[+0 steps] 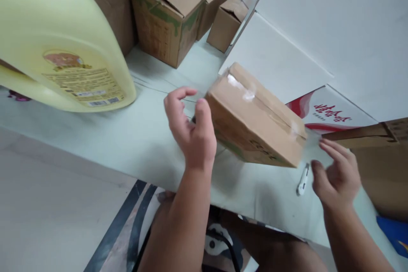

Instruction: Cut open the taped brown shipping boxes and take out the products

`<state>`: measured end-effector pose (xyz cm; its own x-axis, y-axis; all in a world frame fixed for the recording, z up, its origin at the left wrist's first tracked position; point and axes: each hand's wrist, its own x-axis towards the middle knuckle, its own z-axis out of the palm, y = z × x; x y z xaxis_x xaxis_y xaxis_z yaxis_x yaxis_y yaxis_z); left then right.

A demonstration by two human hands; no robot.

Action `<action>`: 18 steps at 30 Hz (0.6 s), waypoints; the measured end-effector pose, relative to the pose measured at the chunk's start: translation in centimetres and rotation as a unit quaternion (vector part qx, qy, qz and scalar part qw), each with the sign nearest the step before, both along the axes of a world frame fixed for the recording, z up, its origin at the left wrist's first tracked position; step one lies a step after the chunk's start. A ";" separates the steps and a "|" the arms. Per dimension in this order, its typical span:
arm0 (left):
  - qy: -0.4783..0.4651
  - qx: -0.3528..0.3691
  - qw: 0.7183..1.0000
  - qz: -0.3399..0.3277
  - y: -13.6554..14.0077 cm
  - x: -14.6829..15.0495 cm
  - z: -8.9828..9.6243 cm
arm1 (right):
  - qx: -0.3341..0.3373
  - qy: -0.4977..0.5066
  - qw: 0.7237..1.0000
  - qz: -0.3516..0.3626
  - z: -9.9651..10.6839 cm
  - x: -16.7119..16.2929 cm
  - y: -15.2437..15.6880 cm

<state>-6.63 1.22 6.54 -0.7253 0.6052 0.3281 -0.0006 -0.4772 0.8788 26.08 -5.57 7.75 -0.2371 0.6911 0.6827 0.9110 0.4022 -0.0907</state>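
A brown cardboard box (pixel 255 114) sits tilted over the table in the middle, its right side slightly blurred. Clear tape runs along the seam on top, and a loose bit of clear tape (pixel 313 139) sticks out past the right end. Beside the box's left end is my left hand (pixel 194 131), thumb and curled fingers apart with nothing visible between them. Past the right end, my right hand (pixel 338 176) has its fingers apart, fingertips close to the loose tape; whether they touch it I cannot tell. A small white utility knife (pixel 303 179) lies between the box and my right hand.
A big yellow jug (pixel 73 42) stands at the left. Behind are a taped carton (pixel 159 29) and smaller brown boxes (pixel 228 21). White panels (pixel 274 51) and a red-and-white carton (pixel 331 110) are at the right. The pale green tabletop (pixel 127 136) ends close to my legs.
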 end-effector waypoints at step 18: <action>0.143 -0.005 0.853 -0.502 -0.1 7.3 -1.2 | -0.331 0.220 0.828 -0.397 -8.4 8.4 -7.7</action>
